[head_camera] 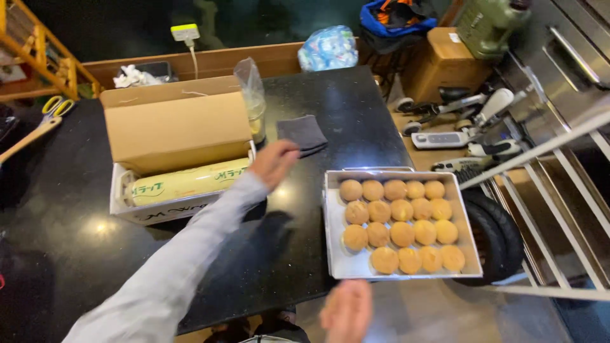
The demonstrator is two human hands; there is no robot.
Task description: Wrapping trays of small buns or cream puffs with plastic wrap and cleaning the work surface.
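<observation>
Cling-film roll (187, 181), a long pale yellow-green cylinder of thin plastic wrap, lies in its open white cardboard dispenser box (159, 213) on the black polished stone counter (343, 108), to the left of the middle, with the brown cardboard lid flap (181, 127) standing up behind it. The left hand (273, 162), at the end of a light grey sleeve (190, 254), is stretched out just beside the right end of the roll, near the box corner; its fingers seem loosely curled and hold nothing, though the motion blur makes this uncertain. The right hand (346, 311) is low at the front edge, just below the square silver metal baking tray (400, 267) filled with round golden-brown buns (400, 225); it is blurred, and I cannot tell if its fingers are open or closed. I judge the roll to be rather heavy and stiff as a whole, but the film itself is very thin, soft and clinging, so it tears or folds on itself easily; the free edge is best taken with both fingertips near the two ends. The box is light cardboard and may slide on the glossy counter. Behind the box stand a clear plastic bag over a cup (252, 101) and a dark grey folded cloth (303, 133), well apart from the tray.
</observation>
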